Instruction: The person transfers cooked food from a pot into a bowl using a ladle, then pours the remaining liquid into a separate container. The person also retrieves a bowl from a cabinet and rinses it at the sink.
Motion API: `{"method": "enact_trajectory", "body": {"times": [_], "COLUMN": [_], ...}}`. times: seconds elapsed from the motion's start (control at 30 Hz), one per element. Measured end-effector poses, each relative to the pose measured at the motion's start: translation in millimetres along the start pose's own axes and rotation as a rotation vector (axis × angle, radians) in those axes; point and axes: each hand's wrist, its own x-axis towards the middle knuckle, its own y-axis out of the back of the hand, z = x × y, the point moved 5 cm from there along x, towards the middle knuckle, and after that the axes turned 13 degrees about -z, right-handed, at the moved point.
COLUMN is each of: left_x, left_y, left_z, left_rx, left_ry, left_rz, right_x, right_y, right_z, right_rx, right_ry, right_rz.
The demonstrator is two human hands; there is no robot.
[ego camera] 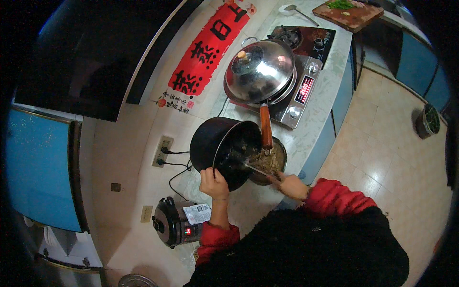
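Observation:
My left hand (214, 183) grips the rim of a deep black cooking pot (218, 143), which is tipped on its side with its mouth toward the right. Below that mouth is a round metal basin (284, 154) holding brownish food (269, 161) that looks wet and stringy. In my right hand (292, 186) is a thin utensil (260, 169), with its tip at the pot's mouth; whether it is a spoon or chopsticks I cannot tell. The wooden handle (265, 125) of a wok reaches over the basin. The hand on the right is slightly blurred.
A lidded wok (260, 71) sits on a lit-display induction cooker (292, 111), beside a gas hob (326, 39). A pressure cooker (172, 229) carries a printed packet (197, 213). Plugged cords (175, 164) run behind the pot. Farther off lie a ladle (304, 16) and a cutting board (348, 18) with chopped greens.

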Motion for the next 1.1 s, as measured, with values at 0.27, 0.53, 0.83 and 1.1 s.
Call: {"method": "enact_trajectory", "body": {"times": [0.27, 0.53, 0.83, 1.1], "left_x": [-0.7, 2.2, -2.9, -3.2], "left_y": [-3.5, 7.3, -0.1, 2.4], "left_z": [-3.3, 3.7, -13.5, -8.3], "left_rx": [0.032, 0.03, 0.035, 0.029], "left_ry": [0.015, -0.006, 0.006, 0.014], "left_rz": [-0.014, -0.025, -0.017, -0.027], "right_x": [-11.3, 58.2, -52.1, 42.5], "right_y": [18.9, 12.8, 23.4, 0.6], "right_z": [6.5, -8.1, 8.3, 0.3], "right_rx": [-0.015, -0.078, -0.174, -0.026], "right_ry": [-0.049, -0.1, -0.144, 0.015], "right_rz": [-0.04, -0.013, -0.105, 0.074]}}
